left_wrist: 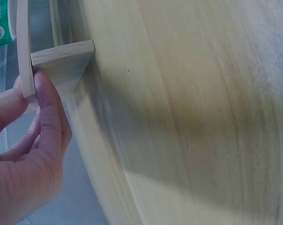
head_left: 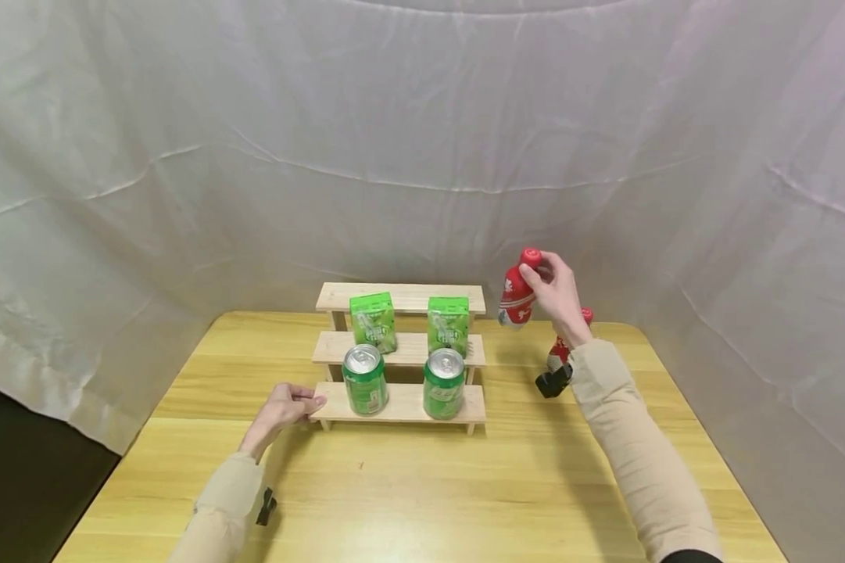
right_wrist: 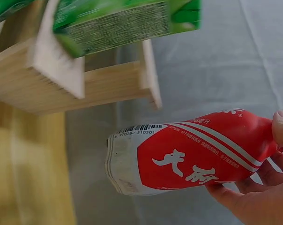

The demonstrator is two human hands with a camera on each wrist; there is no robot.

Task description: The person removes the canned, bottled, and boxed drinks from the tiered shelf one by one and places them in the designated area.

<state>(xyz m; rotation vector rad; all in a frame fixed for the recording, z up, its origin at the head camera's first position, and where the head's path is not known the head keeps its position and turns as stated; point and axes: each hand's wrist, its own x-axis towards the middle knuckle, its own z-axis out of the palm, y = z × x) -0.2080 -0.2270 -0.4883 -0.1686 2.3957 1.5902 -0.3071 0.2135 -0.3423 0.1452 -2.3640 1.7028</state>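
A three-step wooden stand (head_left: 401, 297) sits mid-table, its top step bare. Two green cartons (head_left: 373, 321) stand on the middle step and two green cans (head_left: 365, 380) on the lowest. My left hand (head_left: 302, 403) pinches the left end of the lowest step; in the left wrist view the thumb (left_wrist: 48, 110) and a finger lie either side of the thin board (left_wrist: 23, 51). To the right of the stand my right hand (head_left: 538, 278) grips a red and white bottle (head_left: 516, 299) near its neck and holds it tilted in the air. The bottle (right_wrist: 188, 157) hangs close to the stand's right end (right_wrist: 57, 70).
A second red bottle (head_left: 559, 353) stands on the table behind my right forearm, partly hidden. The yellow wooden table (head_left: 422, 485) is ringed by white cloth at the back and sides. A black strap (head_left: 266, 507) shows at my left wrist.
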